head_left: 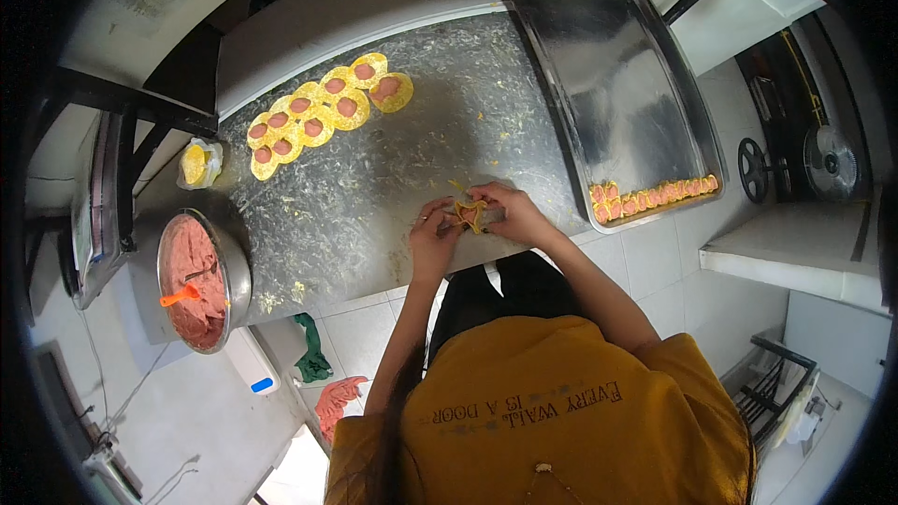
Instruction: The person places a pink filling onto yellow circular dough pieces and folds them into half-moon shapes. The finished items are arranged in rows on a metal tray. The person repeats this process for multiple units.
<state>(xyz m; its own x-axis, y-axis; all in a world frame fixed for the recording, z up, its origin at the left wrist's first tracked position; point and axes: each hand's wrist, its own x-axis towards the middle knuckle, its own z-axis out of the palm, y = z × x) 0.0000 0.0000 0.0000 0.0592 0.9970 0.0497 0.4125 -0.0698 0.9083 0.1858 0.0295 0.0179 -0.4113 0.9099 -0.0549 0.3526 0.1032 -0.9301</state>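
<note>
Near the front edge of the floured grey table (402, 159), my left hand (434, 234) and my right hand (513, 213) pinch a yellow dumpling wrapper (470, 215) between them. Its edges are gathered up around a bit of pink filling. Fingers of both hands are closed on it from either side. Farther left on the table lie several round yellow wrappers (316, 127), each with a lump of pink filling on top. Some of them overlap.
A metal tray (617, 75) at the right carries several finished dumplings (655, 197) along its near end. At the left stand a steel bowl (240, 282) of pink filling with an orange-handled tool (180, 295) and a bag of wrappers (198, 165).
</note>
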